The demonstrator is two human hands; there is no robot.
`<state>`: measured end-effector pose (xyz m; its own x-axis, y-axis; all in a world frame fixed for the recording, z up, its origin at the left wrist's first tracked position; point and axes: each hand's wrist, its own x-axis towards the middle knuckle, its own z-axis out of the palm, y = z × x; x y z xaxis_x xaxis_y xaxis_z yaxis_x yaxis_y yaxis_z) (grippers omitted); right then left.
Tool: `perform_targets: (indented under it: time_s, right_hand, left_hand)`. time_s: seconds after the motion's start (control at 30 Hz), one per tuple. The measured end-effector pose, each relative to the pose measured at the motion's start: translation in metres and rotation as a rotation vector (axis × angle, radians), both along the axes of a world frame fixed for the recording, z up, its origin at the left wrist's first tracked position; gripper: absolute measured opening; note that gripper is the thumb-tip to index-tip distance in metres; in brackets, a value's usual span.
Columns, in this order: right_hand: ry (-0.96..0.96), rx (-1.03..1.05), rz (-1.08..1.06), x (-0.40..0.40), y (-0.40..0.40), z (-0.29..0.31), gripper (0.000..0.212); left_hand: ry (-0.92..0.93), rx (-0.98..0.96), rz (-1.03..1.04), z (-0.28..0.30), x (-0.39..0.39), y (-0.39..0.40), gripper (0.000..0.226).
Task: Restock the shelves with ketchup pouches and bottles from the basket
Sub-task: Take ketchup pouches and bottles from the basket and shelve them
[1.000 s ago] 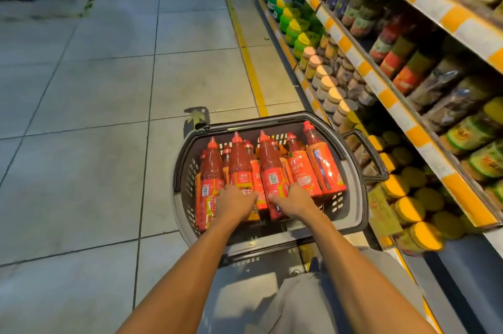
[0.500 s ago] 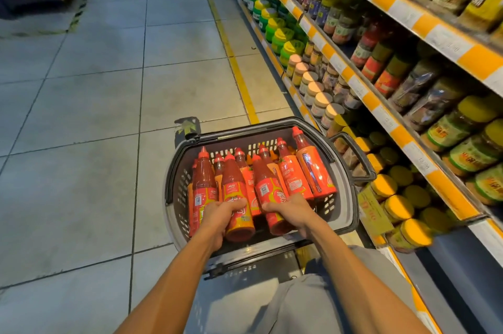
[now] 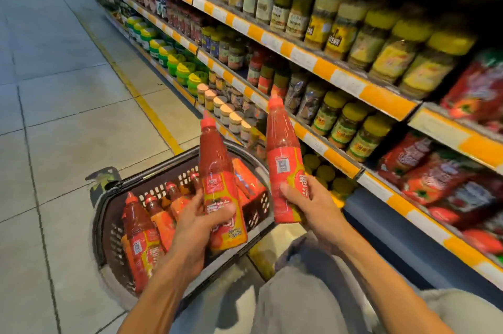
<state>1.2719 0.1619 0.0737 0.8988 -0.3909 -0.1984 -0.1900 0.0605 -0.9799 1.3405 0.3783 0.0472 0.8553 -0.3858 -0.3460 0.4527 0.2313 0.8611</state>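
My left hand [image 3: 197, 227] grips a red ketchup bottle [image 3: 217, 170] by its lower body, held upright above the basket. My right hand [image 3: 307, 203] grips a second ketchup bottle [image 3: 283, 154], lifted higher and nearer the shelves. Below them the dark plastic basket [image 3: 104, 224] sits on the floor with several more ketchup bottles [image 3: 138, 233] lying in it. Red ketchup pouches [image 3: 446, 178] fill the lower shelf at the right.
Orange-and-white edged shelves [image 3: 321, 69] run along the right, packed with yellow-lidded jars [image 3: 351, 126] and green-lidded tubs [image 3: 179, 67]. A yellow floor line [image 3: 152, 113] runs beside them. Tiled aisle floor lies to the left. My grey-clothed knee [image 3: 299, 301] is beside the basket.
Both hands have lifted a bottle each out of the basket and raised them toward the shelves. The view has swung right and up onto the shelves.
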Motion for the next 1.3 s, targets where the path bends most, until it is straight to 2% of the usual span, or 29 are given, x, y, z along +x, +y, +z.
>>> perform_targets:
  time_s: [0.17, 0.37, 0.5, 0.6, 0.7, 0.8, 1.07, 1.17, 1.3]
  right_hand:
    - [-0.135, -0.052, -0.216, -0.069, -0.030, 0.056, 0.048]
    - [-0.229, -0.075, -0.538, -0.176, -0.074, 0.090, 0.051]
    - [-0.273, -0.151, -0.753, -0.251, -0.094, 0.100, 0.051]
    - [-0.290, -0.223, -0.886, -0.307, -0.104, 0.102, 0.059]
    - [-0.279, -0.294, -1.018, -0.359, -0.113, 0.102, 0.058]
    - [-0.251, -0.342, -1.162, -0.409, -0.122, 0.099, 0.059]
    - [-0.103, -0.382, -1.480, -0.523, -0.130, 0.066, 0.054]
    - [-0.027, -0.383, -1.594, -0.561, -0.137, 0.045, 0.048]
    - [0.043, -0.330, -1.697, -0.610, -0.159, 0.002, 0.053]
  left_hand:
    - [-0.100, -0.173, -0.183, 0.052, -0.025, -0.063, 0.052]
    - [-0.198, -0.206, -0.432, 0.093, -0.082, -0.152, 0.053]
    - [-0.285, -0.193, -0.620, 0.109, -0.141, -0.211, 0.057]
    - [-0.331, -0.195, -0.775, 0.118, -0.189, -0.253, 0.047]
    - [-0.377, -0.201, -0.914, 0.121, -0.236, -0.291, 0.054]
    - [-0.402, -0.221, -1.052, 0.119, -0.283, -0.324, 0.066]
    - [-0.490, -0.201, -1.418, 0.083, -0.403, -0.406, 0.057]
    - [-0.529, -0.156, -1.529, 0.059, -0.444, -0.432, 0.059]
    - [-0.590, -0.046, -1.665, 0.016, -0.493, -0.470, 0.061]
